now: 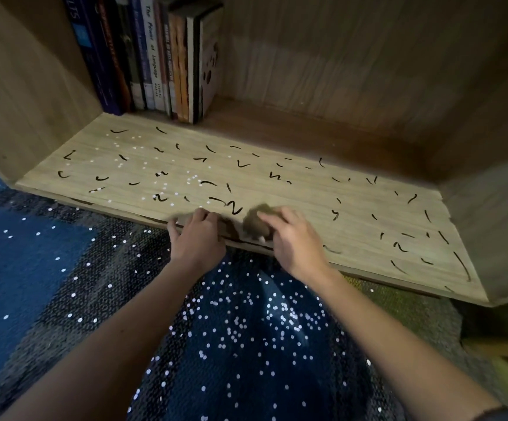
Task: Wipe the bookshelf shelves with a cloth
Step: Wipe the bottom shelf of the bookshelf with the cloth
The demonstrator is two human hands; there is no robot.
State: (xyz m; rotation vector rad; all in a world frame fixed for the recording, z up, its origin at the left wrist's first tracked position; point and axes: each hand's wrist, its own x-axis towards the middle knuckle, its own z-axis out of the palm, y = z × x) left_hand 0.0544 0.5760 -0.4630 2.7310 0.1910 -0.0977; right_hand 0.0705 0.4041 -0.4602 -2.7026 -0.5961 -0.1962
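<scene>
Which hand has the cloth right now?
The right hand holds the brown cloth, bunched on the shelf near its front edge. The left hand only grips that edge, with no cloth.

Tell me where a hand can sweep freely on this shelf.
Free: the shelf from the books to the right wall, and the strip before the books. Crowded: back left corner, packed with books; front edge middle, where left hand and right hand with cloth sit.

Dim blue carpet [18,262], white-speckled
</scene>
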